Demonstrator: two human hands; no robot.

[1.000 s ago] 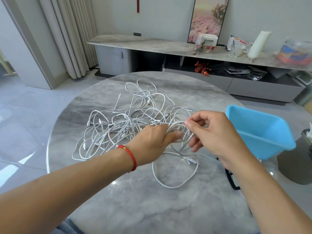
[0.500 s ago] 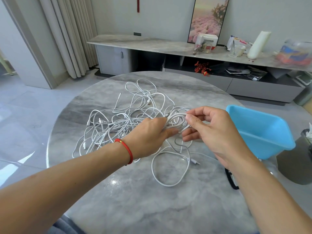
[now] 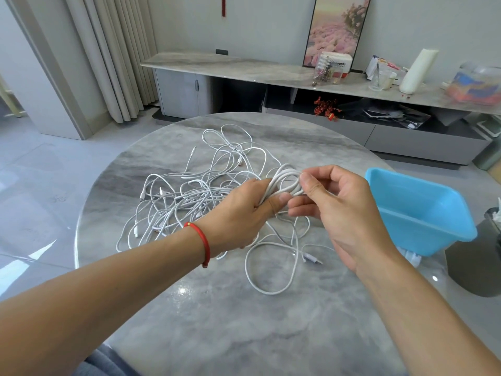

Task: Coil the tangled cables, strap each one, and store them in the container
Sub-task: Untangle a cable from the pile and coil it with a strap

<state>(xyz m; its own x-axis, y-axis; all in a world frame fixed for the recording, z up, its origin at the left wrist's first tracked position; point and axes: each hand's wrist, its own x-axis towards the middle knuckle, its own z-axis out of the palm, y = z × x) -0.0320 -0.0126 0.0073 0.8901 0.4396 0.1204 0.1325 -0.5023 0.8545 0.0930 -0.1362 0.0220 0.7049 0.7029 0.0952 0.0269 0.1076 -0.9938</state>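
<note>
Cables (image 3: 189,202), white, tangled in a heap mid-surface (image 3: 217,321), toward its far edge; one loose loop trails to the near side. Left hand (image 3: 238,213), fingers curled round a small coil (image 3: 284,183) raised above the heap; right hand (image 3: 344,210) pinches the coil's right end between thumb and forefinger. Blue container (image 3: 423,213) overhangs the right edge, just beside the right hand.

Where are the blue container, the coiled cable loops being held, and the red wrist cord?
blue container (image 3: 401,198): head view, on its bare inner wall.
coiled cable loops (image 3: 284,180): head view, on the white strands between the two hands.
red wrist cord (image 3: 204,240): head view, on the cord across the left wrist.
</note>
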